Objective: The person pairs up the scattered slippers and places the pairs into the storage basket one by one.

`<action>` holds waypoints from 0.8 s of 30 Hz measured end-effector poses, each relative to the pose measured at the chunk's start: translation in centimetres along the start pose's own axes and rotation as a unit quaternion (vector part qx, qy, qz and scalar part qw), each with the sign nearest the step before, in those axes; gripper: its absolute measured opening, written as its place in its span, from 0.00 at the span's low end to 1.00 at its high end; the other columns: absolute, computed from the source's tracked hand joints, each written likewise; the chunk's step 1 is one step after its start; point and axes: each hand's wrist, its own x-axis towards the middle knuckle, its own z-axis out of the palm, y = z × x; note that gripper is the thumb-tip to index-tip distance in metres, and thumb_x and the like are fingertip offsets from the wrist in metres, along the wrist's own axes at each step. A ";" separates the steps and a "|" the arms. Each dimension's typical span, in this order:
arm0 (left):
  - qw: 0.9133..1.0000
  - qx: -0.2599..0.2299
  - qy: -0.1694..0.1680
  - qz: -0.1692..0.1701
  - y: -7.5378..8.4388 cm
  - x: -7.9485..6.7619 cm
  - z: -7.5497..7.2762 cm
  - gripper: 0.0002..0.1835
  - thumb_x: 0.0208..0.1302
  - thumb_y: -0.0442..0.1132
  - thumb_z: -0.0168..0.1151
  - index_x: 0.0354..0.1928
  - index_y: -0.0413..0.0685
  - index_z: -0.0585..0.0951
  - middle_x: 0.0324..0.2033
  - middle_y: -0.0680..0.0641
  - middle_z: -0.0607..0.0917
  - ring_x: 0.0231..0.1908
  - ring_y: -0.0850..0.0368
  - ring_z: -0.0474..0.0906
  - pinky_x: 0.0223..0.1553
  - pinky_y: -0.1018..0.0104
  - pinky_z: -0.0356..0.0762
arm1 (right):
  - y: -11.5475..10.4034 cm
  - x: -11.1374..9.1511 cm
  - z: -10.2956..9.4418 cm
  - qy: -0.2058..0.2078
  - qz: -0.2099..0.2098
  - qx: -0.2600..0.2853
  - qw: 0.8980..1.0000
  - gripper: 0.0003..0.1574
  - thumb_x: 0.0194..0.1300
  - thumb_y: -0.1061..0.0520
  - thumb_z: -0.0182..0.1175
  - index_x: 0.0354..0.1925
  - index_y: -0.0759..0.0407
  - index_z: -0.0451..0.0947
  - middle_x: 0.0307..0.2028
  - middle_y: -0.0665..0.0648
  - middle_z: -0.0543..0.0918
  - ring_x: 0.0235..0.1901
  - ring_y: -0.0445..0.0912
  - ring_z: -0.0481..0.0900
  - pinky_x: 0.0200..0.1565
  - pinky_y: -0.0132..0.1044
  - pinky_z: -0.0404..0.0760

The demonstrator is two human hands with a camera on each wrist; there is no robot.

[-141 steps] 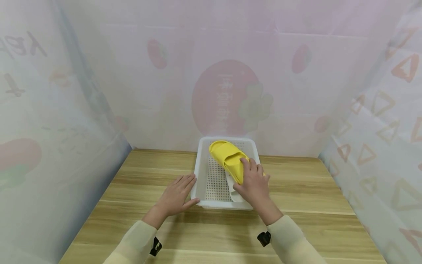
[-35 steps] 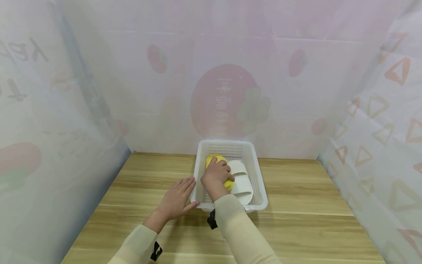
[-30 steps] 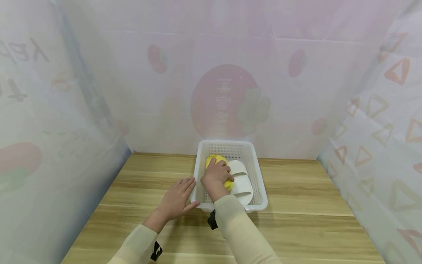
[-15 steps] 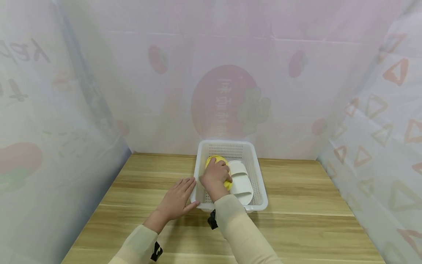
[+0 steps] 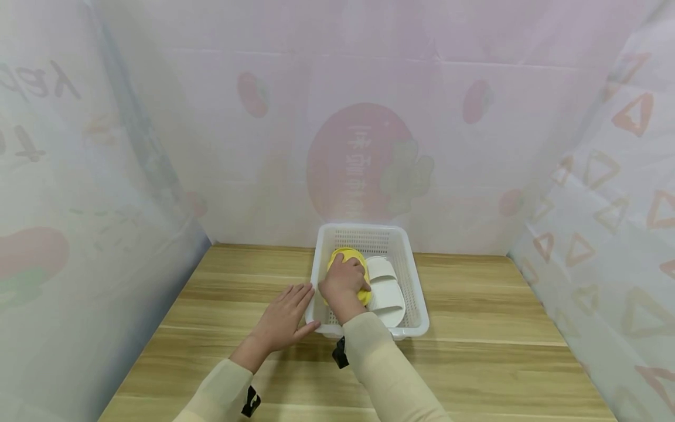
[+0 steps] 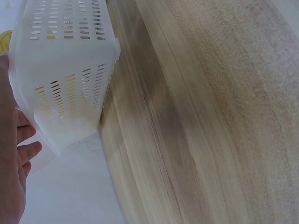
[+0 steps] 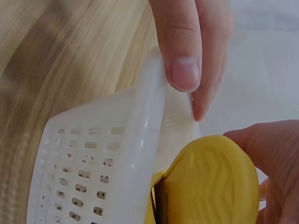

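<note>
My right hand [image 5: 345,283] grips a yellow slipper [image 5: 364,296] inside the left half of a white basket [image 5: 416,281], covering most of it. The right wrist view shows the slipper's ridged sole [image 7: 212,179] next to the thumb side of the hand; a second yellow edge lies beneath it, its kind hidden. To the right of the slipper, white slippers [image 5: 386,290] with two straps showing lie in the basket. My left hand [image 5: 280,316] rests with straight fingers against the basket's left rim, its thumb near the front left corner.
The perforated basket stands at the back middle of a wooden table [image 5: 474,328], close to a printed cloth backdrop [image 5: 274,152]. Cloth walls rise at the left and right. A black strap [image 5: 340,353] hangs by the right cuff, another black strap [image 5: 251,402] by the left.
The right hand has carried the yellow slipper from above the basket's right side down into its left side, uncovering the white slippers. Over the last second it shifts only slightly; the left hand stays put.
</note>
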 end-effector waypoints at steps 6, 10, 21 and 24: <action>1.000 0.001 0.000 -0.001 0.0 0.0 0.0 0.41 0.70 0.63 0.47 0.69 0.35 0.65 0.68 0.38 0.66 0.68 0.41 0.61 0.69 0.50 0.53 | 0.1 -0.1 -0.2 0.000 -0.007 0.008 1.000 0.49 0.60 0.39 0.64 0.71 0.57 0.58 0.59 0.73 0.68 0.54 0.67 0.71 0.41 0.69 0.76; 1.000 0.000 0.002 -0.003 0.0 0.0 0.0 0.41 0.70 0.64 0.46 0.69 0.35 0.65 0.68 0.38 0.66 0.68 0.42 0.61 0.69 0.50 0.54 | 0.3 -0.2 -0.2 0.004 -0.019 0.016 1.000 0.49 0.60 0.40 0.63 0.71 0.60 0.59 0.59 0.72 0.69 0.54 0.67 0.71 0.44 0.69 0.75; 1.000 -0.002 0.017 0.004 -0.2 -0.1 0.2 0.41 0.70 0.64 0.46 0.68 0.34 0.67 0.67 0.37 0.68 0.66 0.40 0.63 0.68 0.48 0.55 | 0.7 -0.3 -0.5 0.008 -0.039 0.006 0.999 0.43 0.61 0.43 0.62 0.67 0.60 0.62 0.56 0.71 0.71 0.52 0.67 0.73 0.49 0.69 0.72; 1.000 0.002 0.007 0.003 -0.2 -0.1 0.0 0.41 0.70 0.64 0.46 0.69 0.34 0.66 0.67 0.37 0.67 0.67 0.41 0.62 0.68 0.49 0.54 | 0.7 -0.5 -1.0 0.015 -0.044 0.000 0.999 0.42 0.62 0.44 0.61 0.68 0.59 0.61 0.57 0.71 0.71 0.52 0.67 0.74 0.49 0.68 0.72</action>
